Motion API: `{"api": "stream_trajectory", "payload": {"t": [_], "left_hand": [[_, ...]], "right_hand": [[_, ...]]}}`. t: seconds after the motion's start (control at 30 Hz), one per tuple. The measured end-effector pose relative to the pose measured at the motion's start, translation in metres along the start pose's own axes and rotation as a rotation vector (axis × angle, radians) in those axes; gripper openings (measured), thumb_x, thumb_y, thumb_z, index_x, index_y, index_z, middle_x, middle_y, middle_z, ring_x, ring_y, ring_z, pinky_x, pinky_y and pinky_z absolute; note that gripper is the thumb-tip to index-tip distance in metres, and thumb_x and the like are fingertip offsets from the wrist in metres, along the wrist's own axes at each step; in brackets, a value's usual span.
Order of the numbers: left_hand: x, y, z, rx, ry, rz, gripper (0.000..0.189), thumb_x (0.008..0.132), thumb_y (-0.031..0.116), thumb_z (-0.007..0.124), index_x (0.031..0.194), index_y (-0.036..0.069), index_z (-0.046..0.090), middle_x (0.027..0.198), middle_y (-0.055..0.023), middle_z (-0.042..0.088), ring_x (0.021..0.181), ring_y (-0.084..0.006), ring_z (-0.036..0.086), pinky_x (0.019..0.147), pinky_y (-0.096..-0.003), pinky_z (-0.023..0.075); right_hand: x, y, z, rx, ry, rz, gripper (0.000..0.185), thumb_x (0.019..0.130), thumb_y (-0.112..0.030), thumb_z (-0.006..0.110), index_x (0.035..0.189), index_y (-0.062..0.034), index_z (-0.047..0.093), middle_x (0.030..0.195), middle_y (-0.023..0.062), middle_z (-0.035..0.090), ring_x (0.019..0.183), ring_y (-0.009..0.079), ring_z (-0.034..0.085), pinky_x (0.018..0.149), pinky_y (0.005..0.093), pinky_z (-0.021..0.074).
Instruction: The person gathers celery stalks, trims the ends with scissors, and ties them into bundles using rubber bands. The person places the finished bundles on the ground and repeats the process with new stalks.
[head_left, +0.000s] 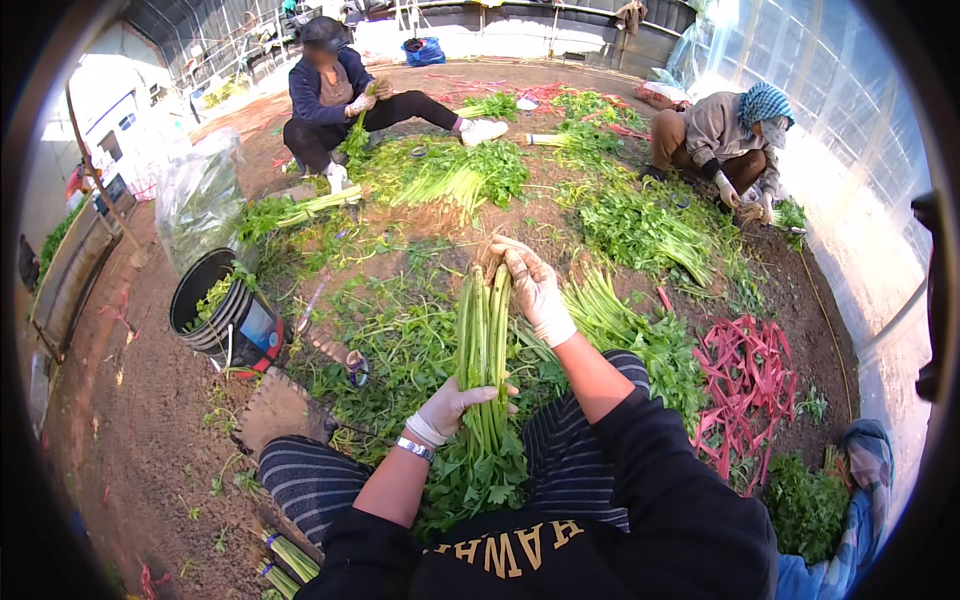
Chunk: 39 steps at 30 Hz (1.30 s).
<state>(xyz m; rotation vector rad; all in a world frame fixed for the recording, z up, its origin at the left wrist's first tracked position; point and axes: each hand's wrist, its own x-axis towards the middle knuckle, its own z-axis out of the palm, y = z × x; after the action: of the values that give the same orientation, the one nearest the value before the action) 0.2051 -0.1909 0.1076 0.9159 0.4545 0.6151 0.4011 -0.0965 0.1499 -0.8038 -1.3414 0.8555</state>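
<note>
A bunch of long green leafy stalks (480, 337), likely water celery, stands before me with its roots up and its leaves towards my lap. My left hand (457, 409), in a thin pale glove, is wrapped around the lower stalks above the leaves. At the root end is my right hand (529, 289), its soiled glove touching the brown roots with bent fingers. Just right of the bunch lies a pile of similar stalks (622, 322). Loose leaves and stems (390, 345) cover the ground to the left.
Two people (334, 105) (720, 142) sit or squat farther off, each handling stalks. A black bucket (225, 311) holding greens stands left, beside a clear plastic bag (199, 195). Red ties (742, 390) lie right. Tied bunches (289, 559) lie lower left; more greens (806, 506) are lower right.
</note>
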Motion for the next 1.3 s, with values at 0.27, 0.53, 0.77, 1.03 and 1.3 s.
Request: {"api": "stream_trajectory", "payload": {"t": [0.27, 0.53, 0.77, 1.03, 1.3], "left_hand": [[-0.002, -0.028, -0.011, -0.056, 0.106, 0.035, 0.041, 0.085, 0.017, 0.066, 0.12, -0.002, 0.052, 0.097, -0.0119, 0.064, 0.084, -0.024, 0.067, 0.076, -0.037, 0.0551], [0.002, -0.028, -0.015, 0.007, 0.151, -0.015, 0.041, 0.083, 0.014, 0.066, 0.118, -0.002, 0.053, 0.092, -0.0096, 0.064, 0.081, -0.0226, 0.065, 0.073, -0.0358, 0.0546], [0.004, -0.028, -0.015, -0.054, 0.008, 0.002, 0.048, 0.078, 0.013, 0.064, 0.121, -0.002, 0.051, 0.101, -0.0129, 0.064, 0.094, -0.0276, 0.064, 0.085, -0.0408, 0.0521], [0.005, -0.044, -0.009, -0.013, 0.064, -0.003, 0.042, 0.082, 0.015, 0.067, 0.118, -0.001, 0.053, 0.094, -0.0094, 0.064, 0.087, -0.0224, 0.064, 0.079, -0.0371, 0.0521], [0.01, -0.041, -0.014, 0.014, 0.127, -0.014, 0.038, 0.082, 0.014, 0.068, 0.114, 0.001, 0.054, 0.09, -0.0067, 0.063, 0.082, -0.0201, 0.063, 0.075, -0.036, 0.0526]], "right_hand": [[-0.012, 0.018, -0.004, -0.415, -0.193, -0.251, 0.028, 0.096, -0.022, 0.054, 0.112, -0.0014, 0.063, 0.121, 0.0133, 0.058, 0.122, 0.0241, 0.048, 0.105, 0.0363, 0.0334], [-0.008, 0.024, -0.011, -0.156, -0.189, 0.001, 0.018, 0.082, -0.007, 0.071, 0.1, -0.0051, 0.065, 0.118, 0.007, 0.06, 0.11, 0.016, 0.055, 0.098, 0.0318, 0.0435], [-0.005, 0.023, -0.013, -0.301, -0.117, 0.091, 0.003, 0.089, -0.004, 0.062, 0.091, -0.0018, 0.061, 0.087, 0.0029, 0.066, 0.077, 0.0097, 0.06, 0.074, 0.0258, 0.0497], [-0.008, 0.012, -0.01, -0.403, -0.056, 0.152, 0.013, 0.088, -0.012, 0.065, 0.098, -0.0042, 0.062, 0.084, 0.0041, 0.067, 0.078, 0.0127, 0.062, 0.073, 0.0281, 0.0495], [-0.005, 0.006, -0.02, -0.33, -0.113, -0.19, 0.033, 0.091, -0.021, 0.061, 0.121, -0.007, 0.058, 0.127, 0.0148, 0.056, 0.121, 0.0252, 0.051, 0.104, 0.0354, 0.0381]]}}
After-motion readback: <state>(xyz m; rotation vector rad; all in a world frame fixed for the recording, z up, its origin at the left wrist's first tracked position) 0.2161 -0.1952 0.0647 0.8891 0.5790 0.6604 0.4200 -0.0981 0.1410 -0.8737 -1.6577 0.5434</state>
